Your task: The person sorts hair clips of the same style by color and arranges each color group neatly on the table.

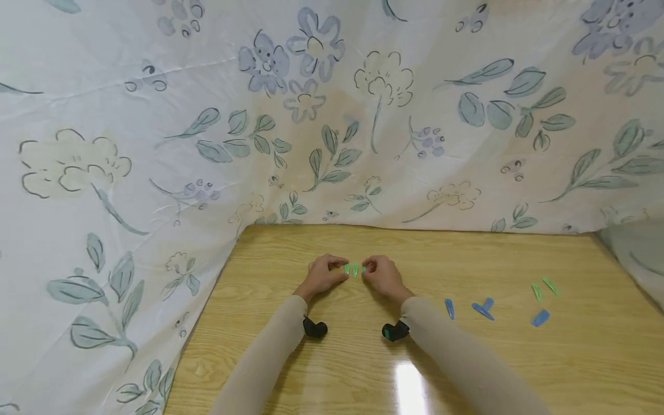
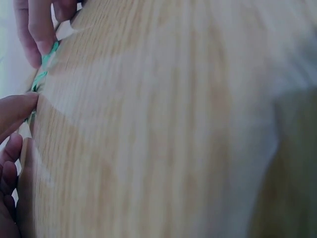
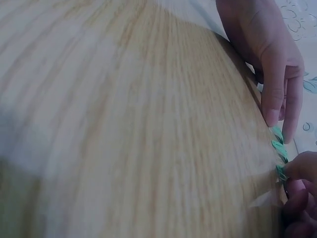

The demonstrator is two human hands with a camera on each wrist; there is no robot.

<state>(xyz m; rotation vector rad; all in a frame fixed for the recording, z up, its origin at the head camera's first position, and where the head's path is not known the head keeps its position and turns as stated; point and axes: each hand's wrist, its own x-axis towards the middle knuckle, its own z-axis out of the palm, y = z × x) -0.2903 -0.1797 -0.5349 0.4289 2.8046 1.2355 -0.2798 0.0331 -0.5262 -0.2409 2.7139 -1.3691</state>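
Note:
Three green snap hair clips stand in a short row on the wooden table, between the two hands in the head view. My left hand [image 1: 323, 275] pinches the left green hair clip [image 1: 347, 268] between thumb and fingers. The middle green hair clip [image 1: 355, 270] lies untouched between the fingertips of both hands. With thumb and finger, my right hand [image 1: 384, 276] pinches the right green hair clip [image 1: 364, 269], which is mostly covered. In the right wrist view, the middle green clip [image 3: 280, 149] shows near the table's edge.
To the right lie two more green hair clips [image 1: 536, 291] and several blue ones, among them a narrow blue clip [image 1: 449, 308], a crossing pair [image 1: 483, 310] and a wider blue clip [image 1: 540, 317]. Floral cloth [image 1: 332, 144] hangs behind and left of the table [image 1: 290, 245].

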